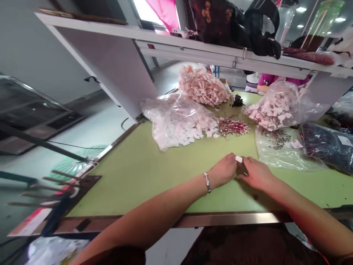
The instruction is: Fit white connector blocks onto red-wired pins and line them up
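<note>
Over the green tabletop, my two hands meet at the fingertips around a small white plastic piece [238,159]. My left hand [224,170] is closed, its fingers pinched at the left side of the piece. On the other side, my right hand [257,173] has its fingers curled against the piece, with the thumb bent in below. Whether anything else is held under the fingers is hidden. Beyond the hands lies a pile of small red and silver metal-ended parts [233,127]. Left of that pile, white pieces [184,136] spill from a clear plastic bag [165,117].
A heap of pink pieces [202,88] and small black parts [237,100] lie at the back. Right are a bag of pale pieces [278,105], small metal parts [277,139] and a dark wrapped bundle [328,147]. A loaded shelf [176,39] spans overhead. Someone in a purple sleeve [266,81] sits opposite.
</note>
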`<state>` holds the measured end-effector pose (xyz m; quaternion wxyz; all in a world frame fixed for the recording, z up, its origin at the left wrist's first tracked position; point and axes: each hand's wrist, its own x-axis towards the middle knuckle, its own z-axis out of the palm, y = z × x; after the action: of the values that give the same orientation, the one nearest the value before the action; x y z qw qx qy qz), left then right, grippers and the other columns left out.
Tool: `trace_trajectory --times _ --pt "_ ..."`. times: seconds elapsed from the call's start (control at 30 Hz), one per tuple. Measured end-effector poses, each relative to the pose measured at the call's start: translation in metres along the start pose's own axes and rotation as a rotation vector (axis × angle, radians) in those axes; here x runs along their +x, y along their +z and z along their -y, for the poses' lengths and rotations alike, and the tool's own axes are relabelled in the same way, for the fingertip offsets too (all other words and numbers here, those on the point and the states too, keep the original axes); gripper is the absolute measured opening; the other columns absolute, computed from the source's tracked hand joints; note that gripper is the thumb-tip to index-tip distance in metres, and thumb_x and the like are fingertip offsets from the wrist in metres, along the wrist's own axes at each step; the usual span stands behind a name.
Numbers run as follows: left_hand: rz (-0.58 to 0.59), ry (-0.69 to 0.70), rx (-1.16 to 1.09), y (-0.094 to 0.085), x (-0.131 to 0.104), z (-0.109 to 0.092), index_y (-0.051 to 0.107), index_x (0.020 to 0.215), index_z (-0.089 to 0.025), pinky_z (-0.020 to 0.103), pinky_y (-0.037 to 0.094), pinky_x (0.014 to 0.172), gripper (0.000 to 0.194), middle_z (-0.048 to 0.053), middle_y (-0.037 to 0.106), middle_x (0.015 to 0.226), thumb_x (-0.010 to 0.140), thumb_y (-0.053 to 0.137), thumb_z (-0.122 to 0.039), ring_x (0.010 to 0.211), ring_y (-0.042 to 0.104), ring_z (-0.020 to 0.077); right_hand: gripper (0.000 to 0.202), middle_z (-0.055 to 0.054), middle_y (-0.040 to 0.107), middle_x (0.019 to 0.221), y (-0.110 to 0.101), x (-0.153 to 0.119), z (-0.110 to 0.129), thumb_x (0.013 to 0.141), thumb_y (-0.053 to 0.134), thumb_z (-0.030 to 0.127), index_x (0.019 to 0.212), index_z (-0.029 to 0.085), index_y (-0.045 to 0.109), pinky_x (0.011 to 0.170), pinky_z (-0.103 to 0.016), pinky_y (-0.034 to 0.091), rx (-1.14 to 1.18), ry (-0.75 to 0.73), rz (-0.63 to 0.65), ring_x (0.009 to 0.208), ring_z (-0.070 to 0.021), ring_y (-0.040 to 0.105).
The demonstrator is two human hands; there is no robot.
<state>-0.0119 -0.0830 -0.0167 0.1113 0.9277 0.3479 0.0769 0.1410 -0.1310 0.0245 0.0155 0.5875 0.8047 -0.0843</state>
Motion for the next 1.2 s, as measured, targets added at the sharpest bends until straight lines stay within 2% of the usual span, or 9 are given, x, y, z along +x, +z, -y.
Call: trace_trajectory --times 0.13,0.27,0.37,0.5,0.6,0.73,0.9,1.1,1.2 --pt "-0.02 0.082 -0.308 -0.013 -0.009 0.017 0.054 0.091 -0.013 0.035 0.049 0.084 0.02 0.011 0.057 0.093 0.094 0.036 -0.021 0.083 0.055 0.0187 0.028 -0.009 0.068 0.084 -0.002 0.009 -0.002 0.094 0.035 0.023 0.092 0.019 0.062 0.059 -0.029 0.037 -0.198 0.013 0.11 0.073 -0.0215 0.065" --pt "-0.194 0.134 -0.679 -0.012 -0.013 0.038 0.044 0.122 -0.017 0.039 0.049 0.093 0.033 0.012 0.054 0.116 0.094 0.041 -0.033 0.101 0.055 0.0198 0.025 -0.007 0.066 0.074 -0.043 0.004 -0.029 0.092 0.041 0.031 0.083 0.02 0.062 0.055 -0.027 0.034 -0.171 0.172 0.137 0.065 -0.0193 0.06" --pt "-0.235 0.01 -0.782 0.001 -0.006 0.049 0.043 0.127 -0.016 0.042 0.051 0.092 0.039 0.013 0.053 0.118 0.093 0.04 -0.033 0.097 0.059 0.02 0.024 -0.004 0.062 0.071 -0.094 -0.013 -0.067 0.09 0.044 0.03 0.075 0.019 0.059 0.054 -0.025 0.036 0.111 0.368 -0.117 0.061 -0.0145 0.054" --pt "-0.206 0.053 -0.753 0.013 0.0 0.052 0.055 0.117 -0.017 0.044 0.049 0.097 0.034 0.013 0.055 0.119 0.088 0.05 -0.032 0.102 0.059 0.0226 0.026 0.002 0.052 0.063 -0.147 -0.036 -0.115 0.091 0.042 0.041 0.087 0.021 0.056 0.044 -0.022 0.031 0.487 0.544 -0.543 0.047 -0.0094 0.04" --pt "-0.196 0.086 -0.757 0.012 -0.003 0.056 0.059 0.112 -0.018 0.04 0.05 0.096 0.029 0.011 0.058 0.116 0.087 0.049 -0.029 0.102 0.06 0.0212 0.025 0.001 0.053 0.065 -0.167 -0.035 -0.145 0.093 0.034 0.033 0.097 0.02 0.055 0.044 -0.022 0.031 0.336 0.638 -0.648 0.046 -0.0099 0.041" --pt "-0.159 0.157 -0.675 0.008 -0.01 0.062 0.064 0.105 -0.018 0.039 0.048 0.1 0.026 0.011 0.058 0.115 0.089 0.045 -0.027 0.108 0.058 0.0216 0.022 -0.005 0.061 0.069 -0.199 -0.012 -0.185 0.09 0.037 0.019 0.083 0.016 0.058 0.054 -0.024 0.038 0.074 0.744 -0.623 0.057 -0.0127 0.051" --pt "-0.138 0.183 -0.6 0.004 -0.014 0.063 0.065 0.102 -0.019 0.038 0.048 0.099 0.026 0.011 0.058 0.118 0.09 0.042 -0.024 0.11 0.058 0.0217 0.019 -0.004 0.068 0.081 -0.241 0.039 -0.206 0.085 0.049 0.014 0.069 0.01 0.059 0.069 -0.016 0.036 -0.001 0.625 -0.452 0.072 -0.0056 0.054" --pt "-0.117 0.191 -0.612 0.0 -0.012 0.066 0.065 0.101 -0.02 0.033 0.049 0.098 0.023 0.01 0.059 0.117 0.09 0.045 -0.023 0.11 0.058 0.0195 0.035 -0.001 0.067 0.09 -0.227 0.107 -0.197 0.081 0.04 0.026 0.074 -0.004 0.057 0.073 -0.011 0.033 0.121 0.387 -0.237 0.075 0.0042 0.049" --pt "-0.112 0.15 -0.647 0.0 -0.011 0.068 0.066 0.1 -0.02 0.033 0.049 0.098 0.024 0.009 0.06 0.116 0.09 0.046 -0.026 0.109 0.059 0.0193 0.046 -0.005 0.065 0.096 -0.23 0.106 -0.204 0.081 0.03 0.027 0.076 -0.01 0.055 0.072 -0.012 0.031 0.19 0.387 -0.26 0.077 0.0044 0.049"
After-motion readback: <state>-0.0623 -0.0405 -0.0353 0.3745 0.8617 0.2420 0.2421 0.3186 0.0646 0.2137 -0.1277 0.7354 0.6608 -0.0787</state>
